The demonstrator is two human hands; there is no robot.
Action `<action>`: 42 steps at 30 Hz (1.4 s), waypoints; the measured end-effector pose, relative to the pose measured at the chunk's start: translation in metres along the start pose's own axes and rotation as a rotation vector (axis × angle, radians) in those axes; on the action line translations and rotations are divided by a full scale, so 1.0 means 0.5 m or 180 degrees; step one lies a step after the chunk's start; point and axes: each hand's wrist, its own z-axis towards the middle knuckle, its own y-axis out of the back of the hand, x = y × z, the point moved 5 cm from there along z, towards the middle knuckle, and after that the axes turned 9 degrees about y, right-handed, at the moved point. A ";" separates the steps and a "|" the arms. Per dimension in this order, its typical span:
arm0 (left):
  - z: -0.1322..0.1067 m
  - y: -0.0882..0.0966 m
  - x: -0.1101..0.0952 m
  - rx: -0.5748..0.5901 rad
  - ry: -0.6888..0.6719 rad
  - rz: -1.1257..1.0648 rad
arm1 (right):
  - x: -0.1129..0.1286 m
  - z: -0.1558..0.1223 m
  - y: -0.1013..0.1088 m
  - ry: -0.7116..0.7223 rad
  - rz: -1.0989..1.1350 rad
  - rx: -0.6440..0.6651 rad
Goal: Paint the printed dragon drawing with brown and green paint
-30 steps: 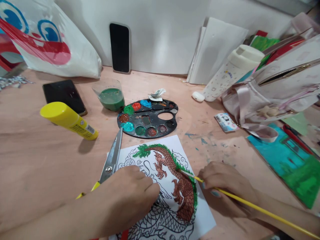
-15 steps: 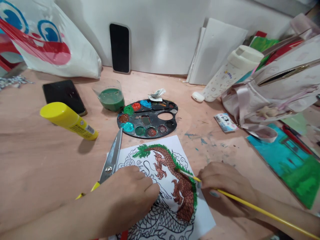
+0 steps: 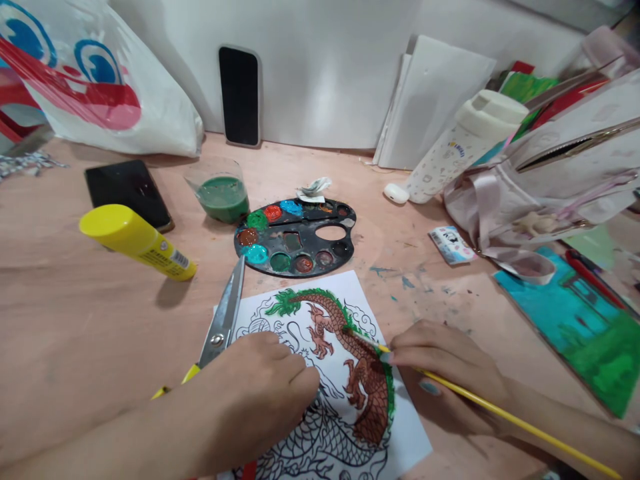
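Observation:
My right hand [image 3: 445, 373] pinches a yellow-handled paintbrush [image 3: 505, 407], and its bristles touch the brown body of a dragon near the green fringe. This dragon drawing [image 3: 367, 307] is a white sheet with black outlines, painted partly brown and green. Lying on the sheet's left side, my left hand [image 3: 275, 380] is closed, its fingertips curled out of sight. Scissors [image 3: 225, 317] with yellow on the handles lie by that wrist, partly hidden under the arm. Just beyond the paper sits a black paint palette [image 3: 295, 237] with several colours in its wells.
Behind the palette's left end stands a cup of green water [image 3: 223, 197]. A yellow glue bottle [image 3: 140, 243], a dark phone [image 3: 127, 193] and a plastic bag [image 3: 110, 87] are leftward. To the right are a white tumbler [image 3: 463, 147], a pale bag [image 3: 550, 167] and a painted board [image 3: 575, 327].
My right hand and the brush have shifted slightly up and left, so the brush tip touches higher along the dragon's back. My left hand has stayed in place.

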 end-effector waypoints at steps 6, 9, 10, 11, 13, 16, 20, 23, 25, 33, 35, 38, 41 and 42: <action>0.004 -0.002 -0.001 0.0022 -0.0017 0.0014 | -0.001 0.000 -0.003 -0.0021 0.0006 0.0112; 0.006 -0.002 0.001 0.0015 -0.0009 0.0050 | 0.000 -0.001 -0.006 -0.0023 -0.0027 0.0270; 0.006 -0.001 0.001 0.0016 -0.0005 0.0047 | 0.000 -0.002 -0.008 -0.0031 -0.0029 0.0297; 0.005 -0.001 0.000 0.0023 -0.0008 0.0031 | -0.001 -0.002 -0.008 -0.0035 -0.0029 0.0284; 0.003 -0.001 -0.001 0.0050 -0.0004 0.0017 | -0.001 -0.001 -0.008 -0.0042 0.0006 0.0211; 0.001 -0.003 -0.003 0.0082 -0.0008 0.0050 | 0.000 0.000 -0.003 -0.0023 0.0119 0.0039; 0.003 -0.005 -0.002 0.0090 0.0002 0.0048 | 0.000 0.000 0.005 -0.0062 0.0264 -0.0075; 0.004 -0.003 -0.003 0.0115 -0.0019 0.0072 | -0.001 -0.001 0.008 -0.0103 0.0367 -0.0144; 0.004 -0.001 -0.003 0.0113 0.0007 0.0078 | -0.002 -0.002 0.008 -0.0125 0.0413 -0.0184; 0.002 0.002 0.000 0.0085 0.0006 -0.0040 | 0.000 0.014 0.021 -0.0083 0.0551 -0.0169; 0.003 0.002 0.000 0.0058 0.0015 -0.0039 | 0.003 0.022 0.026 -0.0038 0.0529 -0.0093; 0.004 0.004 -0.002 0.0007 -0.0027 -0.0028 | 0.006 0.029 0.032 -0.0025 0.0504 -0.0148; 0.005 0.003 -0.002 0.0066 -0.0028 -0.0028 | 0.006 0.029 0.031 -0.0059 0.0529 -0.0178; 0.005 0.003 -0.001 0.0071 -0.0020 -0.0030 | 0.006 0.028 0.031 -0.0056 0.0527 -0.0204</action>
